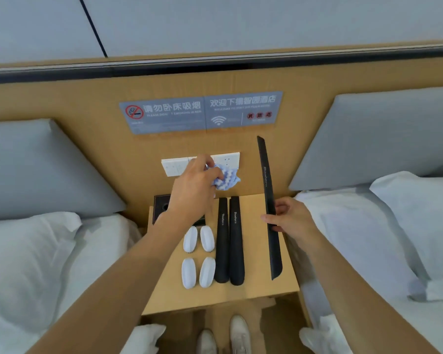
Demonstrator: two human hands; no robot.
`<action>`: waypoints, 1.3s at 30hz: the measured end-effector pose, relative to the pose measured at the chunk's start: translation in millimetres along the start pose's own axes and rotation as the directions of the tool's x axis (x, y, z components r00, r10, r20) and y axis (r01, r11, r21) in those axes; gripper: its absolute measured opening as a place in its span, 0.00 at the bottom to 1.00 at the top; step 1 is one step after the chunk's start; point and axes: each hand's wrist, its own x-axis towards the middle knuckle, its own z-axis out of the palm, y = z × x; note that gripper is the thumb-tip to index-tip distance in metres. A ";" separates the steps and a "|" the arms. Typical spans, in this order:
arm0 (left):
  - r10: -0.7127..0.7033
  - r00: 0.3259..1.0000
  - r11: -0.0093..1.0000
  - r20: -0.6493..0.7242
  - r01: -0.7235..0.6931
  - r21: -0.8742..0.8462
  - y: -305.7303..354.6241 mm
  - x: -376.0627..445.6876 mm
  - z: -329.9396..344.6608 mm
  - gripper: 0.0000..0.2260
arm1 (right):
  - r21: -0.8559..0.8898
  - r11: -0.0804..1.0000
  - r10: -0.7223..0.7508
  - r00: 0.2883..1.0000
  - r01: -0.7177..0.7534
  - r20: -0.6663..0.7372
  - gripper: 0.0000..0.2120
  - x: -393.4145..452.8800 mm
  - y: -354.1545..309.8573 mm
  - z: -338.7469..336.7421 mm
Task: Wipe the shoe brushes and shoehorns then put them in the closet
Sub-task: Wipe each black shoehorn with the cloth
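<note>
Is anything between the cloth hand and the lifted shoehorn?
Nothing visible: open air separates the left hand gripping the cloth from the long shoehorn held upright by the right hand.

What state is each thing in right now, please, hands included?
Left hand: raised, gripping the cloth.
Cloth: bunched, off the table.
Right hand: holding the long shoehorn.
Long shoehorn: lifted, near upright.
Two shoehorns: lying side by side on the nightstand.
Four white brushes: lying in two pairs.
</note>
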 end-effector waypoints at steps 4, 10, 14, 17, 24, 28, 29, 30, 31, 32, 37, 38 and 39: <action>-0.048 0.999 0.996 0.017 0.050 -0.080 -5.4 -6.8 31.6 0.07 | -0.225 0.962 0.150 0.988 -0.153 -0.032 0.22 31.4 51.6 6.5; -0.128 0.991 0.976 0.047 0.134 -0.173 -21.2 -9.2 82.1 0.09 | -0.468 0.836 0.277 0.957 -0.286 -0.090 0.28 78.6 110.6 25.2; -0.151 0.986 0.966 0.065 0.161 -0.203 -34.4 -6.3 114.0 0.09 | -0.547 0.768 0.329 0.938 -0.332 -0.107 0.28 110.7 146.5 38.9; -0.186 0.980 0.958 0.064 0.196 -0.211 -43.7 -9.0 131.7 0.10 | -0.621 0.701 0.361 0.926 -0.350 -0.114 0.28 135.4 169.2 47.6; -0.245 0.962 0.943 0.117 0.265 -0.200 -61.2 -18.6 154.3 0.10 | -0.663 0.643 0.337 0.919 -0.383 -0.205 0.26 182.8 205.7 57.4; -0.279 0.953 0.934 0.118 0.298 -0.199 -67.5 -17.1 162.4 0.11 | -0.673 0.623 0.337 0.913 -0.398 -0.229 0.28 193.8 211.2 62.7; -0.283 0.952 0.931 0.117 0.302 -0.203 -68.5 -16.8 163.4 0.11 | -0.670 0.623 0.336 0.911 -0.405 -0.239 0.28 193.7 211.8 64.1; -0.286 0.951 0.930 0.113 0.305 -0.207 -69.8 -16.3 164.1 0.11 | -0.663 0.628 0.321 0.912 -0.408 -0.257 0.28 192.7 212.1 65.4; -0.288 0.952 0.929 0.106 0.305 -0.210 -71.4 -16.0 164.5 0.11 | -0.660 0.641 0.278 0.919 -0.393 -0.279 0.28 191.1 212.1 67.6; -0.291 0.952 0.929 0.097 0.305 -0.211 -73.4 -15.6 164.3 0.11 | -0.663 0.661 0.211 0.935 -0.352 -0.287 0.27 189.5 211.7 71.0; -0.300 0.952 0.925 0.054 0.304 -0.229 -83.4 -16.7 163.6 0.11 | -0.635 0.763 0.147 0.989 -0.124 -0.016 0.15 185.4 198.8 111.9; -0.305 0.951 0.924 0.053 0.308 -0.225 -84.9 -18.0 163.8 0.11 | -0.612 0.777 0.196 0.981 -0.148 0.012 0.14 185.2 197.1 120.7; -0.307 0.950 0.925 0.051 0.311 -0.220 -86.4 -19.6 163.6 0.11 | -0.596 0.784 0.237 0.971 -0.177 0.024 0.13 185.5 196.1 128.1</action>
